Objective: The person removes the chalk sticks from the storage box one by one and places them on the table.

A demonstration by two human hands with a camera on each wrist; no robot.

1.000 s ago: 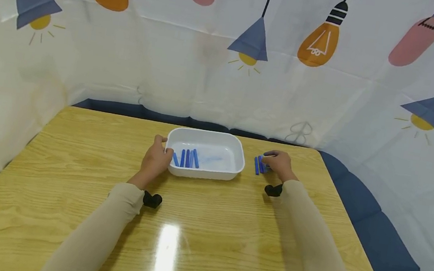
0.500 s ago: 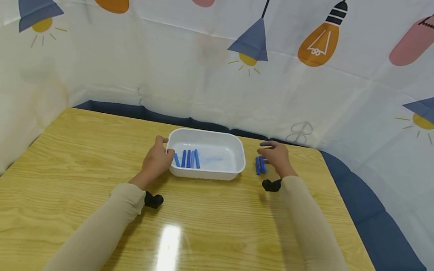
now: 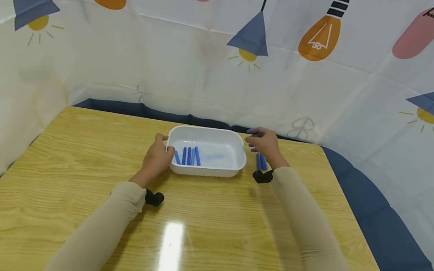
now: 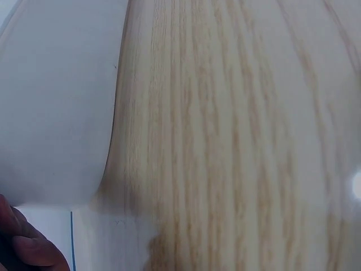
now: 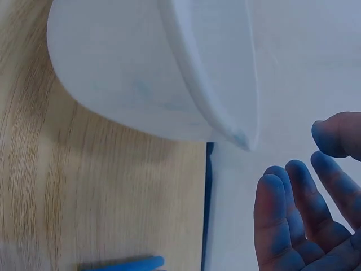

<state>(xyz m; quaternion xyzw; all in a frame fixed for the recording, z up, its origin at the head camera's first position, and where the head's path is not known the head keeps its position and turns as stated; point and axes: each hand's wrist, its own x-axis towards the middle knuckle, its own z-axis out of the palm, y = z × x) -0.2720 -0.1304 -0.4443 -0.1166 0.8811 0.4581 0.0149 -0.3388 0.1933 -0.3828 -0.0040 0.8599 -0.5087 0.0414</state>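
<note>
Leftward since half a second ago goes the bare right hand (image 3: 267, 145) in the head view, off the short, slim, blue, chalk-like sticks (image 3: 259, 162) on the yellowish wood table (image 3: 228, 230) and up beside the right end of the white, rounded rectangular tray (image 3: 203, 171); that seems to put the work midway between the loose sticks and the tray. At least two sticks lie on the table near the right wrist, while five blue sticks (image 3: 188, 155) rest in the tray's left part, beside a faint blue smear (image 3: 213, 157). Bare left hand (image 3: 157, 159) grips the tray's left end, thumb at the rim. Left wrist view shows curled fingers close against the tray's outer wall. Right wrist view shows blue-stained fingers loosely extended, thumb well apart from them, nothing visible between, and a gap between hand and rim
</note>
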